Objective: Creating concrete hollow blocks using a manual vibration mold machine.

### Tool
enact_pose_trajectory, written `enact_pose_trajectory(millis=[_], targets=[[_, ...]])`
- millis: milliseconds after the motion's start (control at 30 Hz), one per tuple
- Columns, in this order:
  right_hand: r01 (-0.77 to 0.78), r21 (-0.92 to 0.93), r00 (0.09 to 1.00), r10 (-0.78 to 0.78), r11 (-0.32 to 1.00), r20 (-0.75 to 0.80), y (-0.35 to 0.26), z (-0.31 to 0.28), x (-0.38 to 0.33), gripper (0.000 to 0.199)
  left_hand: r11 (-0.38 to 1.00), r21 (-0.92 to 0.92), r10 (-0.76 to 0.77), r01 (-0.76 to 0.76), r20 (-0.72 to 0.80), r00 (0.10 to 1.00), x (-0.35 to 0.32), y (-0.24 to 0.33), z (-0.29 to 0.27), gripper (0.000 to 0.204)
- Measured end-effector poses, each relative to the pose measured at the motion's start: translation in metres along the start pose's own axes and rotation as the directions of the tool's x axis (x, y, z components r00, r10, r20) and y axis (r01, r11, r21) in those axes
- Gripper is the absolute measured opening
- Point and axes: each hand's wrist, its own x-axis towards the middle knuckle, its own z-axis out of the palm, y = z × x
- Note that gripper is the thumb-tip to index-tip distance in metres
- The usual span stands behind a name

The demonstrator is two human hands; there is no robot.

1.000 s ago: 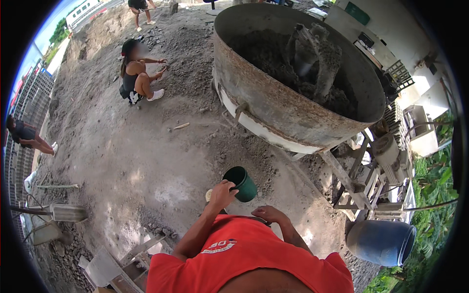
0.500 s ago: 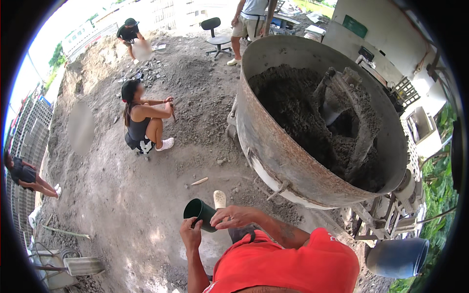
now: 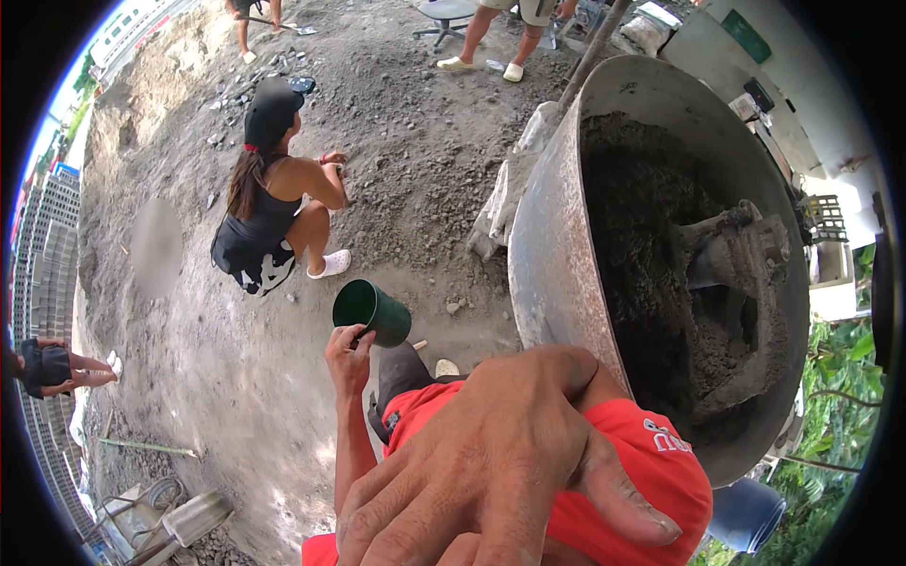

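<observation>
A dark green cup [image 3: 388, 321], wide-mouthed and tilted, is in my left hand [image 3: 350, 362], whose fingers and thumb grip its lower rim side. What lies inside the cup cannot be made out past its shaded green wall. My right hand [image 3: 481, 462] is raised close to the camera, back side up, with its thumb stretched away and its fingers reaching downward. Nothing shows in it, and its fingertips run toward the lower edge. To the right stands a big rusty mixer drum [image 3: 559, 255], holding dark grey wet mix [image 3: 642, 245] around a coated central paddle arm [image 3: 731, 255].
A person [image 3: 269, 212] squats on the gravelly ground ahead; others stand at the far edge and far left. Sacks [image 3: 510, 193] lean beside the drum. A wheelbarrow [image 3: 132, 524] sits at lower left, a blue barrel [image 3: 746, 514] at lower right, stacked blocks [image 3: 47, 255] at left.
My right hand has left the cup's side and risen close to the camera. My left hand keeps the cup. The view has shifted, and the drum appears farther right.
</observation>
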Motion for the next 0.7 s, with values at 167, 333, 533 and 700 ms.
enact_pose_trajectory(millis=[167, 333, 533, 700], targets=[[0.414, -0.128, 0.889, -0.430, 0.901, -0.159, 0.042, -0.104, -0.004, 0.075, 0.999, -0.041, 0.043, -0.036, 0.183, 0.982, 0.135, -0.001, 0.057, 0.016], [0.256, -0.202, 0.947, -0.288, 0.945, -0.146, 0.002, -0.256, 0.002, 0.068, 0.984, -0.128, 0.157, -0.124, 0.298, 0.942, 0.284, 0.017, 0.111, 0.016], [0.408, -0.438, 0.871, -0.485, 0.801, -0.077, -0.030, -0.393, 0.027, 0.066, 0.982, -0.119, 0.186, -0.148, 0.441, 0.878, 0.434, 0.061, 0.177, 0.018], [0.246, -0.421, 0.922, -0.344, 0.873, -0.175, -0.132, -0.501, 0.007, 0.071, 0.955, -0.137, 0.295, -0.263, 0.536, 0.791, 0.543, 0.109, 0.263, 0.018]])
